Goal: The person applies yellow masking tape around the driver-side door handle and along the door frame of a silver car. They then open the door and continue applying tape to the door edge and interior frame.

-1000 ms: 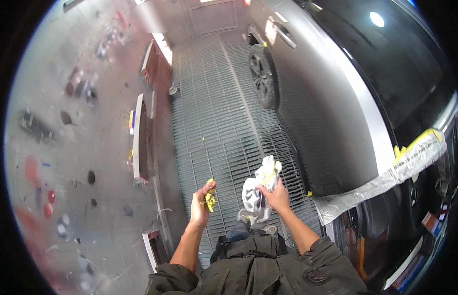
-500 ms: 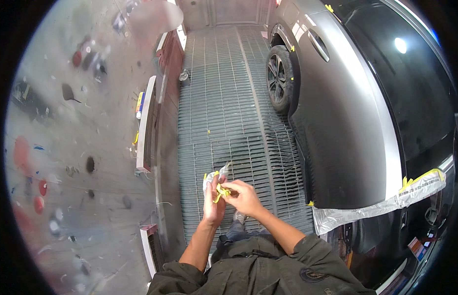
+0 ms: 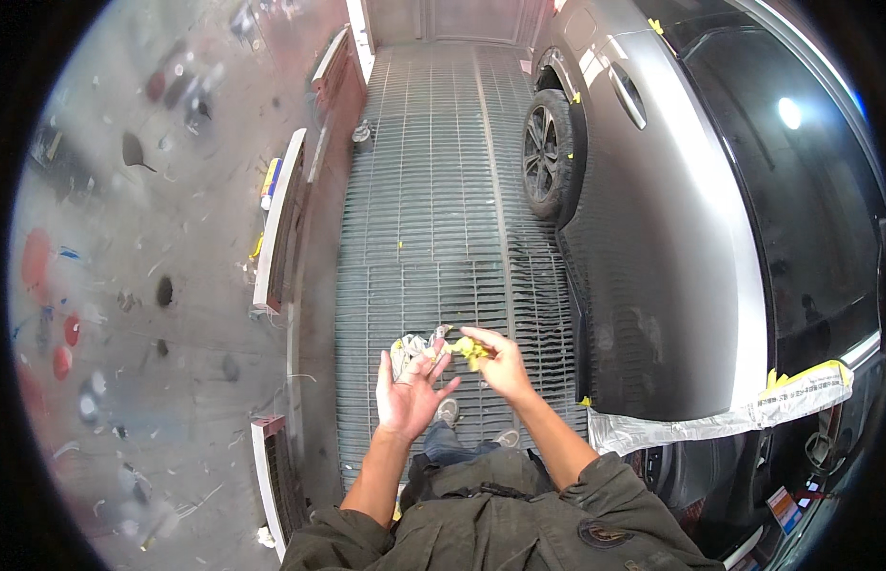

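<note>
Grated floor (image 3: 433,219) below, grey car (image 3: 671,285) alongside. Left hand (image 3: 407,392) spread open, crumpled paper (image 3: 410,348) at its fingertips; right hand (image 3: 500,362) pinches yellow tape (image 3: 468,350). Sticky tape could cling to fingers, and scraps might drop through the grating.
</note>
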The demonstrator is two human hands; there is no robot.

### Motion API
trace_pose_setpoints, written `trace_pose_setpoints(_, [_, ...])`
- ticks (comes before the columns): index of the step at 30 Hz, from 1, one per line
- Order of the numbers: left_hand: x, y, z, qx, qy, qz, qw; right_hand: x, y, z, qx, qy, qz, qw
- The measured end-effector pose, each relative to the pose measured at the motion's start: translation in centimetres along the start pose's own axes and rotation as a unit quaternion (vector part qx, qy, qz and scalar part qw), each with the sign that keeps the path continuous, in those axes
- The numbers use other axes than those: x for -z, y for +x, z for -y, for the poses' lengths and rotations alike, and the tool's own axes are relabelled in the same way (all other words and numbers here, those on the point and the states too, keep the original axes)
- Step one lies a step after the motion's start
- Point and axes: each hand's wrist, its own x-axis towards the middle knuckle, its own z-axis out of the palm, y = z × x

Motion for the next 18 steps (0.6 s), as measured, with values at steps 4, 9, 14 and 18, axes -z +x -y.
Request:
trace_pose_setpoints(4, [-0.7,0.1,1.5,0.015,0.004,0.029,0.999,-0.7,-1.9,3.1,-0.003,0.026,0.123,0.992])
trace_pose_setpoints(9, [-1.6,0.0,2.3,0.011,0.02,0.072,0.997,-0.9,-3.0,4.9,-0.027,-0.034,0.135,0.99])
trace_pose_setpoints(14, [0.1,0.2,1.9,0.029,0.083,0.066,0.994,-0.4,-4.0,7.4,0.053,-0.08,0.133,0.986])
trace_pose_setpoints(18, [2.2,0.7,1.3,0.003,0.223,0.044,0.974,-0.1,-4.4,6.9,0.002,0.015,0.167,0.986])
